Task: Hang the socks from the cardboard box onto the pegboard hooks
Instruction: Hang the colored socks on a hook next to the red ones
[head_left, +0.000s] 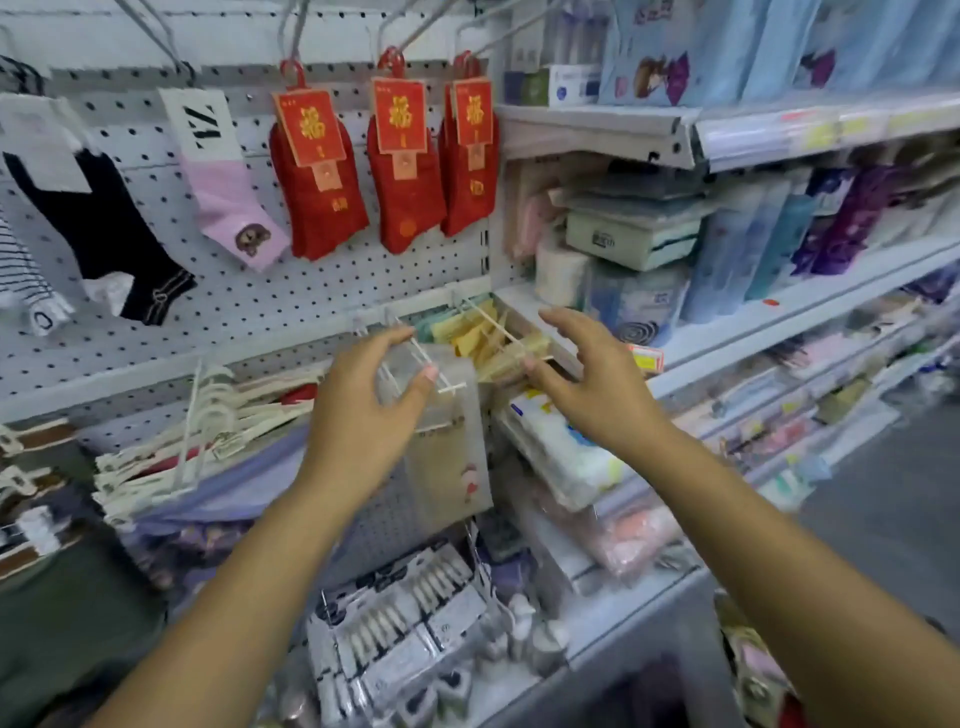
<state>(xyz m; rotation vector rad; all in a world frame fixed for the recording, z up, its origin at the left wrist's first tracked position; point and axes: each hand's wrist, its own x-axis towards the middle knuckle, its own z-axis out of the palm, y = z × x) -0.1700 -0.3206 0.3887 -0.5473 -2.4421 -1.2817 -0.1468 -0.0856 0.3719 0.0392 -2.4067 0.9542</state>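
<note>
A clear plastic sock packet (452, 447) with a beige sock inside hangs at a white double-wire pegboard hook (431, 371). My left hand (363, 395) pinches the packet's top edge at the hook's end, thumb in front. My right hand (587, 379) hovers just to the right, fingers spread, its fingertips at the tip of the neighbouring hook (498, 327), which carries yellow and green sock packets (467, 332). The white pegboard (218, 306) fills the upper left. No cardboard box is in view.
Three pairs of red socks (400, 166) with red tags hang above, beside a pink sock (234, 208) and a black sock (104, 228). White hangers (208, 431) stick out at the left. Shelves of packaged goods (753, 234) stand on the right; more packets (405, 618) hang below.
</note>
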